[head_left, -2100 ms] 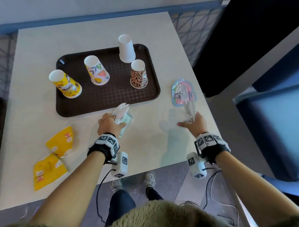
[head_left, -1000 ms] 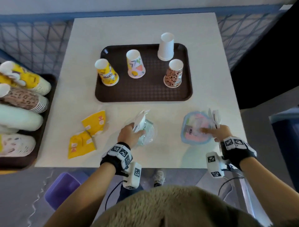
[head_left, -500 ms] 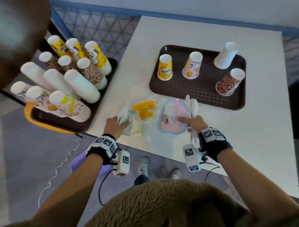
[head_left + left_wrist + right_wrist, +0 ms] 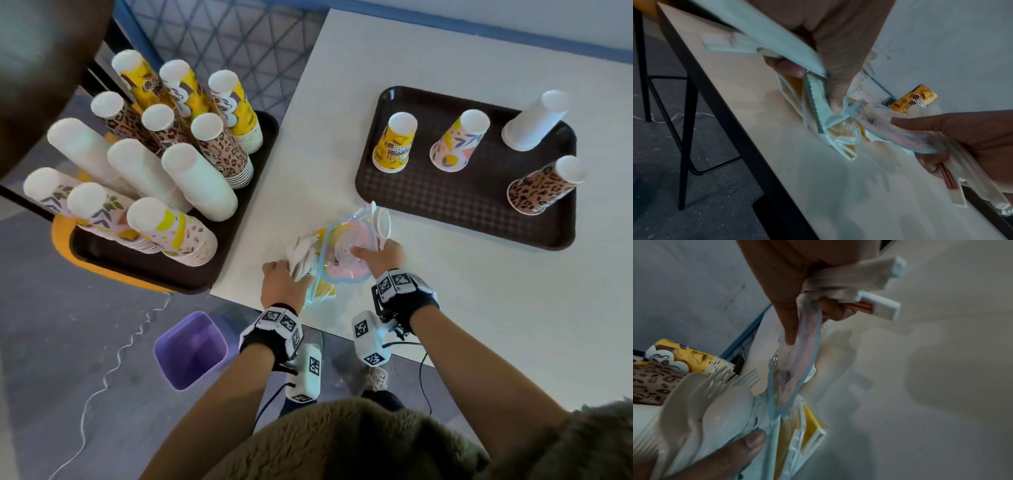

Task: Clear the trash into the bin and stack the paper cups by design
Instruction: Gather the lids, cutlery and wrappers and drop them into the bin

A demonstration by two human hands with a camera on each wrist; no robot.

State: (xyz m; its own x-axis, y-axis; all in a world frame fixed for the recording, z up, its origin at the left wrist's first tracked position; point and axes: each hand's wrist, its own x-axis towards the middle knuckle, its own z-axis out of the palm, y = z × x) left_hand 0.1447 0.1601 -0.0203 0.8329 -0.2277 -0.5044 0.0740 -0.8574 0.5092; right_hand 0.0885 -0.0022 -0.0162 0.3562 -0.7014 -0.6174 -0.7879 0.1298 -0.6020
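At the table's near-left corner my left hand (image 4: pixel 298 274) grips white plastic forks and spoons (image 4: pixel 715 402) together with a clear wrapper, on top of the yellow packets (image 4: pixel 325 292). My right hand (image 4: pixel 371 255) pinches a pink and blue pouch (image 4: pixel 344 255) under the thumb and holds more white cutlery (image 4: pixel 382 222); the pouch overlaps the yellow packets. A purple bin (image 4: pixel 190 349) stands on the floor below the corner. On the brown tray (image 4: pixel 466 209) stand upturned yellow (image 4: pixel 394 145), pastel (image 4: pixel 459 140), white (image 4: pixel 534 120) and leopard (image 4: pixel 544 185) cups.
A second brown tray (image 4: pixel 164 274) on a yellow stool to the left carries several tall stacks of cups sorted by design. A wire fence runs behind it. The table edge (image 4: pixel 731 123) lies just left of the trash pile.
Both hands have slid their trash towards the near-left corner and come together. The pouch now lies over the yellow packets. The head view has swung left, showing the bin.
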